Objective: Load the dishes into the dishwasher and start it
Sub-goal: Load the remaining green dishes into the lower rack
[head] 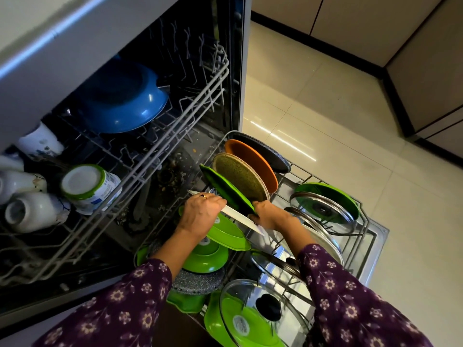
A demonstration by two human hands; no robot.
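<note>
As the left hand (pixel 203 212) grips a plate (pixel 241 219), the rack (pixel 366 222) holds lids (pixel 323 209).

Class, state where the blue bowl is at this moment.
Head view, upper left: the blue bowl rests in the upper rack, beyond the green-rimmed tub.

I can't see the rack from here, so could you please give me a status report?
Left hand grips white plate, not yet slotted. Right hand holds edge of standing green plate. Green dishes crowd underneath.

Lower rack (pixel 366 222) with upright plates (pixel 240 176), glass lids (pixel 320 206), green pans (pixel 228 234)
</note>
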